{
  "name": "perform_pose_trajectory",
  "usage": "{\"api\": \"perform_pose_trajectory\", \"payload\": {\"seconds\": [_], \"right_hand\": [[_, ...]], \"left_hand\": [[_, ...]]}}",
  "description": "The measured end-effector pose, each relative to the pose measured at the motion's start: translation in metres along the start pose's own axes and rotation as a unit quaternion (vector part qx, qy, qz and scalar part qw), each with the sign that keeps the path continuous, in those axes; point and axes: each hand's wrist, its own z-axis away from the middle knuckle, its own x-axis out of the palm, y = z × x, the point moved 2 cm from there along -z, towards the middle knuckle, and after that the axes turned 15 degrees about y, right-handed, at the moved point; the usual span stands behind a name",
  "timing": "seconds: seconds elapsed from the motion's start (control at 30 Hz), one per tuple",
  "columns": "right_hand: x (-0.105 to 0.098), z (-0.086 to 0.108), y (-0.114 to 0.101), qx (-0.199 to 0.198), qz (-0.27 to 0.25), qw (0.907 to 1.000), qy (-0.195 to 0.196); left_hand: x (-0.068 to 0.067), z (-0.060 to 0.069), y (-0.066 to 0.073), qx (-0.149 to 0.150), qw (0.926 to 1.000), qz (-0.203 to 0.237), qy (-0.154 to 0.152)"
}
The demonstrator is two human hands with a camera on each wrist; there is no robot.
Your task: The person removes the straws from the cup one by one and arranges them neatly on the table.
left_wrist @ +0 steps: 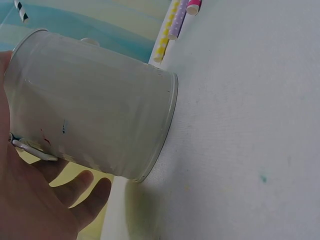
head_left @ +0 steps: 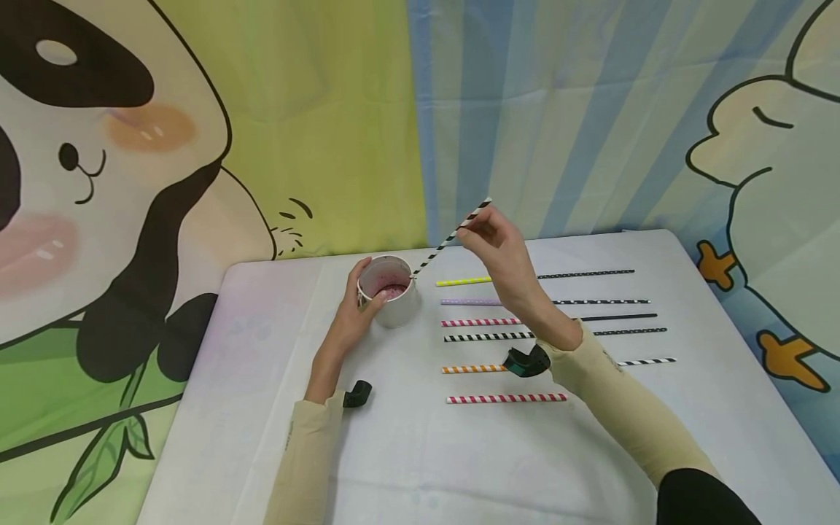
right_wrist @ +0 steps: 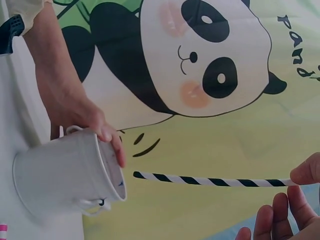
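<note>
My left hand (head_left: 354, 313) grips a small white metal bucket (head_left: 398, 315) at its rim, with the thumb over the near edge. The bucket stands upright on the table, and reddish stains show inside it. In the left wrist view, several fingers of this hand hang beside the bucket's wall (left_wrist: 95, 105), below a wire handle. My right hand (head_left: 510, 266) pinches a black-and-white striped paper straw (head_left: 453, 235) near its upper end. The straw slants down to the left. In the right wrist view, the lower tip of the straw (right_wrist: 210, 181) is just outside the bucket's mouth, apart from the rim.
Right of the bucket, paper straws lie in two columns on the white table (head_left: 394, 452): yellow (head_left: 459, 281), lilac (head_left: 469, 302), orange-striped (head_left: 472, 369) and red-striped (head_left: 505, 399) among them, with darker ones (head_left: 587, 274) farther right. A printed cloth (head_left: 354, 124) hangs behind the table.
</note>
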Motion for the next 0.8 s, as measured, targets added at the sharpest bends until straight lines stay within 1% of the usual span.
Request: {"api": "perform_pose_trajectory", "payload": {"seconds": [0.23, 0.57, 0.67, 0.8], "right_hand": [[-0.013, 0.003, -0.001, -0.004, 0.015, 0.9999, 0.000], [-0.026, 0.009, -0.004, -0.017, 0.011, 0.9998, -0.007], [-0.030, 0.011, -0.002, -0.017, 0.023, 0.9995, -0.010], [-0.037, 0.014, -0.001, -0.019, 0.064, 0.9977, -0.014]], "left_hand": [[0.001, 0.000, -0.001, -0.001, 1.0000, -0.004, 0.000], [0.000, 0.000, -0.002, -0.004, 1.0000, -0.007, 0.000], [0.000, 0.000, -0.001, -0.002, 1.0000, -0.004, -0.001], [0.000, 0.000, -0.001, -0.001, 1.0000, -0.005, -0.002]]}}
